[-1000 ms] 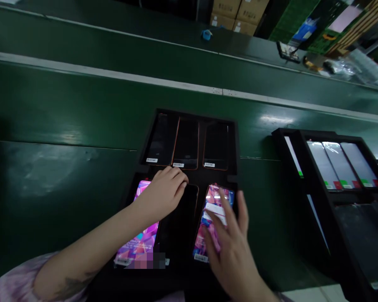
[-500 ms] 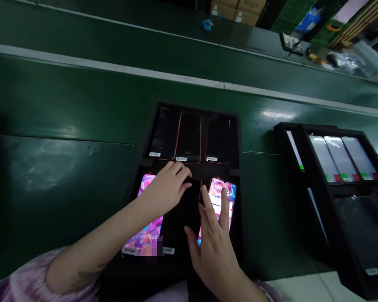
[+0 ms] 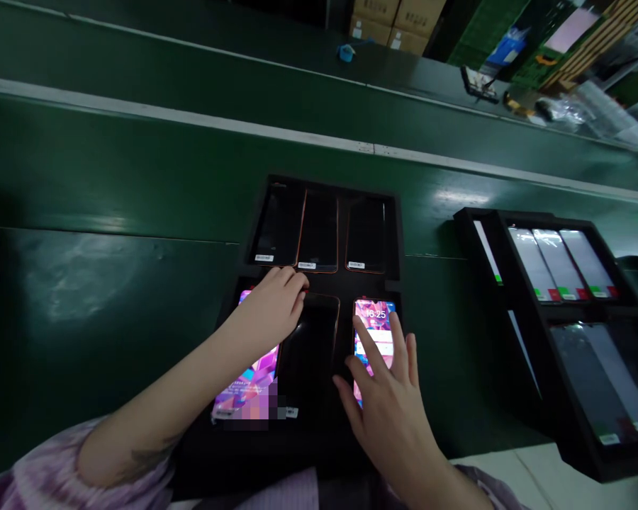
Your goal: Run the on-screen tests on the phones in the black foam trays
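Observation:
A black foam tray in front of me holds smartphones in two rows. My left hand has its fingers bent and close together at the top of the middle front smartphone, whose screen is dark; whatever the fingertips grip is hidden. Under that hand and wrist, the lit left smartphone shows a pink and purple screen. My right hand is spread over the lit right smartphone, which displays a clock; I cannot tell whether the fingers touch it. Behind them lie three dark smartphones with white labels.
Another black tray of smartphones stands to the right, some pale-screened with red and green stickers. The green work surface surrounds both trays. At the back are a blue tape roll, cardboard boxes and clear plastic wrap.
My right hand has moved right, off the edge of the middle smartphone and over the right one. My left hand has shifted slightly left and up, uncovering more of the dark middle screen.

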A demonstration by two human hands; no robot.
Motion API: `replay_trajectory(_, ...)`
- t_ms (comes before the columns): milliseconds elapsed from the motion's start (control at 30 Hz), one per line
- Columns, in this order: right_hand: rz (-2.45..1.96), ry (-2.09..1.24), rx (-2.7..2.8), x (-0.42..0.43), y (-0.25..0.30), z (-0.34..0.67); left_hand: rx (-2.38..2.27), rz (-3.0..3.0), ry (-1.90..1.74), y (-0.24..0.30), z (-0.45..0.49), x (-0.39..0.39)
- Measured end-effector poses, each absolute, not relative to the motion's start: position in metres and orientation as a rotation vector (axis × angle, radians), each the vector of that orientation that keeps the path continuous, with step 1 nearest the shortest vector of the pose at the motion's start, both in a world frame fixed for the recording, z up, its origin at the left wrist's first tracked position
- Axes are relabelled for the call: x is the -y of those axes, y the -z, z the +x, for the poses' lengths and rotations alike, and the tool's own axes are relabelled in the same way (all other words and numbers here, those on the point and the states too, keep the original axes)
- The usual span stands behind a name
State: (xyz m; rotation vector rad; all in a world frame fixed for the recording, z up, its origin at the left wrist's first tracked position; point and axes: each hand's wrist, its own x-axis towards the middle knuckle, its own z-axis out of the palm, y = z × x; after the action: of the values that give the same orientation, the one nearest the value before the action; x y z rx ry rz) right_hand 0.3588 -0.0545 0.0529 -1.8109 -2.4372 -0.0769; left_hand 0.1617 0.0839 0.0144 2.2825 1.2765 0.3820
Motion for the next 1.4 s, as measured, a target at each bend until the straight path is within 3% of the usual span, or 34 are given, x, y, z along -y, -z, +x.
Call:
replay_trajectory(433, -1.712, -0.052, 2.37, 0.061, -0.045, 0.356, -1.155, 1.964, -0.34, -0.027, 0.155, -0.098)
replay_trajectory(967, -1.807, -0.02, 2.458, 0.057, -0.036, 0.329, -1.283, 2.095, -0.304, -0.028, 0.167, -0.088)
replay_trajectory(1133, -1.591, 0.05, 2.548, 0.051, -0.039, 0.311, -1.339, 2.108, -0.354, -0.029, 0.172, -0.082)
replay_trajectory(1267, -1.418, -0.081, 2.686, 0.037, -0.053, 0.316, -1.443, 2.1, -0.487, -0.037, 0.162, -0.081)
replay_trajectory(1400, -1.534, -0.105, 2.608, -0.004, -0.063, 0.348, -1.643, 2.157, -0.644, -0.043, 0.154, -0.103)
